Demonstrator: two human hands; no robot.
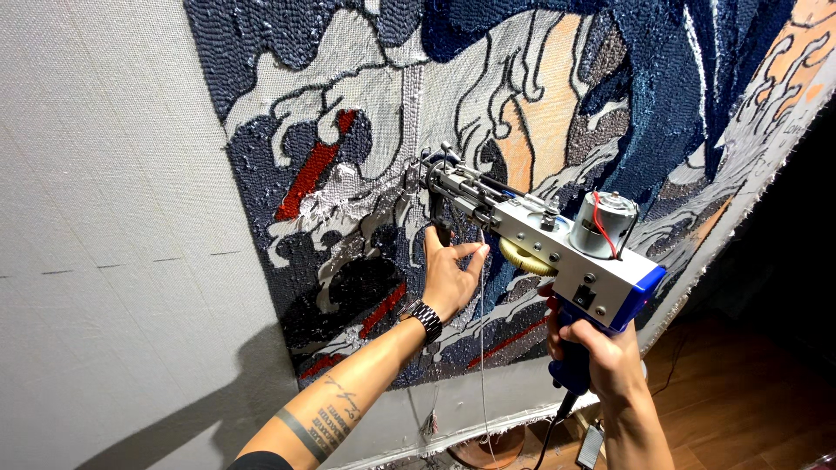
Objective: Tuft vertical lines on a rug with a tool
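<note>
From the head camera, a tufting gun [540, 239] is pressed nose-first against a stretched backing cloth [104, 218], its needle end touching the tufted wave design [522, 104] near the middle of the picture. The right hand [601, 352] is wrapped tight around the blue rear grip, and the left hand [448, 274] is closed on the black front handle beneath the barrel, wrist bearing a metal watch [425, 318]. With its metal frame, exposed motor [603, 222] and brass gear, the gun looks rigid and fairly heavy, so these two handles are the sound places to hold; the moving nose and gear are not. A thin grey yarn [482, 348] hangs slack from it, soft and easily snagged. The cloth looks taut but yielding. Bare cloth lies open to the left; the frayed lower edge [488, 431] is near, and the power cord [557, 426] trails, probably toward the wooden floor [740, 409].
</note>
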